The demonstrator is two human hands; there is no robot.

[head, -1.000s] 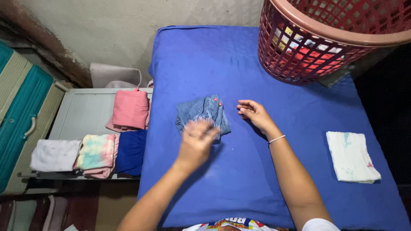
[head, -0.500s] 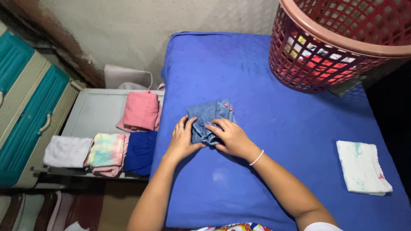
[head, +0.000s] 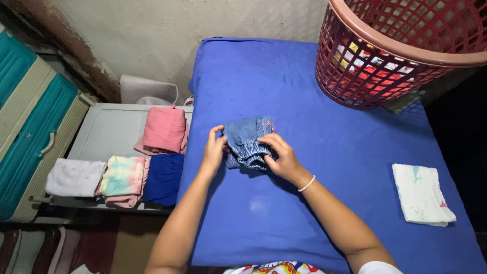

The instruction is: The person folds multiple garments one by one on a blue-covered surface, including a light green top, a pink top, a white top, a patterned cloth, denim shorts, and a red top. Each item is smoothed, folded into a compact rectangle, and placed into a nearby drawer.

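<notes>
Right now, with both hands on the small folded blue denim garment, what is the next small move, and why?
Probably lift the folded blue denim garment toward the stacks on the pale side table: left hand and right hand already grip its compact bundle, and folded pieces lie there.

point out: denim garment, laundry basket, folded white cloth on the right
denim garment (head: pixel 247 143): head view, on its bunched middle.
laundry basket (head: pixel 401 76): head view, on its lattice wall.
folded white cloth (head: pixel 420 194): head view, on its top face.

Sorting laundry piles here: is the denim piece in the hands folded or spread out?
Folded: the denim garment is a compact bundle gripped between left hand and right hand.
</notes>
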